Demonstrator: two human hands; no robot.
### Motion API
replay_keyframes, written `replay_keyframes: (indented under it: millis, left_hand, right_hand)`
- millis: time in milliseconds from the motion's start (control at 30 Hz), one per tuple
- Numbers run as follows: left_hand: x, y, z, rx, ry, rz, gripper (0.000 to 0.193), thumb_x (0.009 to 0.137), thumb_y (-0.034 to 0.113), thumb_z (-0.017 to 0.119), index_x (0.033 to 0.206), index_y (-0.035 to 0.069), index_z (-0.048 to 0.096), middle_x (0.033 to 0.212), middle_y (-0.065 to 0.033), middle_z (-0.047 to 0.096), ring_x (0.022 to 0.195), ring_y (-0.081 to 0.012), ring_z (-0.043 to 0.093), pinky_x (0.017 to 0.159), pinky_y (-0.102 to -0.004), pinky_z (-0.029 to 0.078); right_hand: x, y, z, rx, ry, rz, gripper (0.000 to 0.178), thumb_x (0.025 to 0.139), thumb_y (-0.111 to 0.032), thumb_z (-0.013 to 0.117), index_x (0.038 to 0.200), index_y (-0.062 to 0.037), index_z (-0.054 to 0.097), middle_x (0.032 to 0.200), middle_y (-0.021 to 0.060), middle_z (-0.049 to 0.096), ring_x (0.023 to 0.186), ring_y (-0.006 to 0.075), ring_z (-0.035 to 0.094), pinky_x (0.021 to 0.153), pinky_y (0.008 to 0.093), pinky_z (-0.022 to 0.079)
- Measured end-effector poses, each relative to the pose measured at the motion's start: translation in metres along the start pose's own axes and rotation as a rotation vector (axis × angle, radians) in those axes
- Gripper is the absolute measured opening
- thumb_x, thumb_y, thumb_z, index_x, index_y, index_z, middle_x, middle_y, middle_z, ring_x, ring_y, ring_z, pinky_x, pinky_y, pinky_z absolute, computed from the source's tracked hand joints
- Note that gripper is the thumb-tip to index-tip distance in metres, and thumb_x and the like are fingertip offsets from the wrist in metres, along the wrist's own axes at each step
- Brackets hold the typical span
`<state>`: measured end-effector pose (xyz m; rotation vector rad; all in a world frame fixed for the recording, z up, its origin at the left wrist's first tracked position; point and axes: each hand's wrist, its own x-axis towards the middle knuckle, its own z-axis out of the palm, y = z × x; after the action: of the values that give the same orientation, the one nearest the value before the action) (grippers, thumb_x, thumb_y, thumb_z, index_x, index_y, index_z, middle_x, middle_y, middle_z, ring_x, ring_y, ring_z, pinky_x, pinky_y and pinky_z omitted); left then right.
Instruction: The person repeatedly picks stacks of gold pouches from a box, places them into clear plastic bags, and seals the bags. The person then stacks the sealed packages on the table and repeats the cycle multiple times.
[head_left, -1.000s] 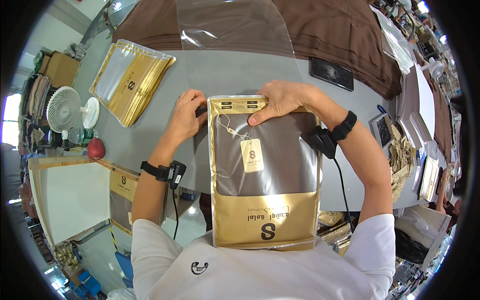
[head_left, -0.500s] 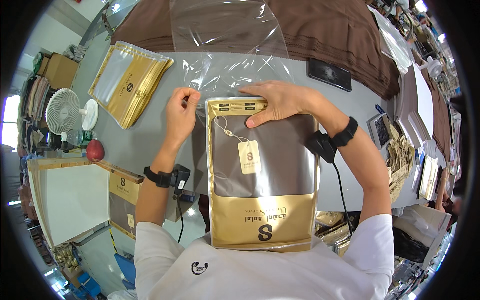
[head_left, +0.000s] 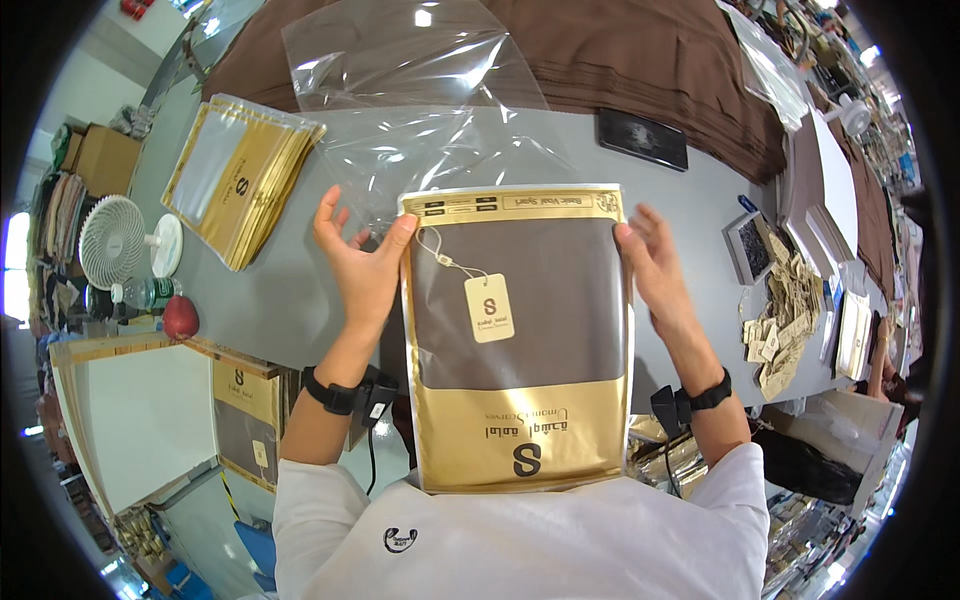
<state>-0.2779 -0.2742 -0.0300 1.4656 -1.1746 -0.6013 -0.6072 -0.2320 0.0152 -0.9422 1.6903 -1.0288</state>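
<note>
Pouch at the worktop's near edge, likely light, pliable, slick: best taken by both side edges. Left hand and right hand touch its upper sides with thumbs, fingers spread.

phone beyond package, fan far left

Left hand and right hand touch a gold-edged pouch.

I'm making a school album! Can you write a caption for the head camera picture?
Left hand and right hand by the top corners of a gold-brown package with a cream tag.
</note>
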Motion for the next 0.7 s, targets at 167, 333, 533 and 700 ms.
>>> replay_keyframes:
  millis: [167,333,533,700]
  left_hand:
    - [0.011,0.003,-0.009,-0.318,-0.352,-0.528,0.068,0.096,0.037,0.078,0.142,-0.004,0.05,0.138,-0.0152,0.059,0.122,-0.0234,0.058,0.104,-0.0362,0.047]
    - [0.026,0.0,-0.023,-0.531,-0.556,-0.71,0.041,0.103,0.032,0.063,0.13,0.001,0.063,0.123,-0.0109,0.07,0.113,-0.02,0.066,0.101,-0.0334,0.049]
    - [0.038,-0.01,-0.029,-0.615,-0.686,-0.745,0.045,0.104,0.03,0.057,0.135,-0.002,0.06,0.13,-0.0143,0.069,0.117,-0.0233,0.067,0.103,-0.0378,0.051]
    - [0.046,-0.016,-0.03,-0.577,-0.73,-0.661,0.043,0.104,0.026,0.057,0.134,-0.004,0.06,0.127,-0.0148,0.07,0.114,-0.0226,0.068,0.101,-0.0372,0.053]
  right_hand:
    - [0.005,0.004,0.003,0.196,-0.3,0.241,0.083,0.099,-0.053,0.068,0.144,0.0139,0.046,0.127,0.0196,0.064,0.115,0.0227,0.062,0.098,0.0313,0.05]
    - [0.02,-0.001,0.013,0.147,-0.37,0.183,0.067,0.102,-0.051,0.063,0.136,0.0059,0.059,0.113,0.0081,0.068,0.095,0.0127,0.062,0.083,0.0279,0.05]
    - [0.041,0.012,0.019,0.277,-0.199,0.063,0.057,0.107,-0.031,0.058,0.157,-0.006,0.044,0.104,0.0041,0.066,0.084,0.0095,0.054,0.077,0.0279,0.045]
    - [0.083,0.03,0.019,0.166,-0.358,0.063,0.043,0.102,-0.015,0.062,0.141,0.0012,0.06,0.089,0.0022,0.07,0.069,0.0081,0.06,0.06,0.0244,0.049]
